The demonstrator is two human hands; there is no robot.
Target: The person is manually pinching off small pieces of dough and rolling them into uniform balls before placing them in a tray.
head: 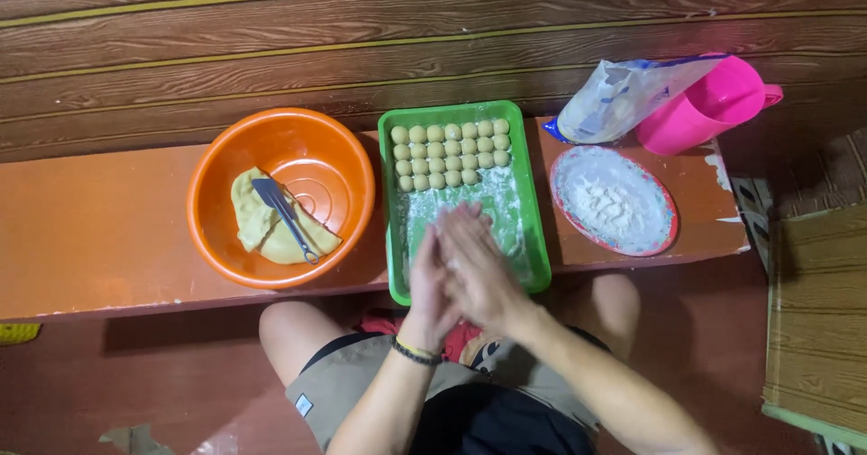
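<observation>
Head view: your left hand (432, 285) and right hand (477, 261) press palms together over the green plastic tray (538, 238); three rows of small yellow dough balls (449, 154) done; yellow dough lump (271, 225) left in the orange bowl (334, 148).

Both forearms rise from the bottom of the frame and meet just below its centre. The left hand (426, 285) and the right hand (477, 270) are pressed palm to palm, fingers stretched out flat and pointing toward the upper part of the frame, the right lying partly over the left. Whether anything sits between the palms cannot be seen. A dark band and a yellow one circle the left wrist. Bare knees show at either side.
</observation>
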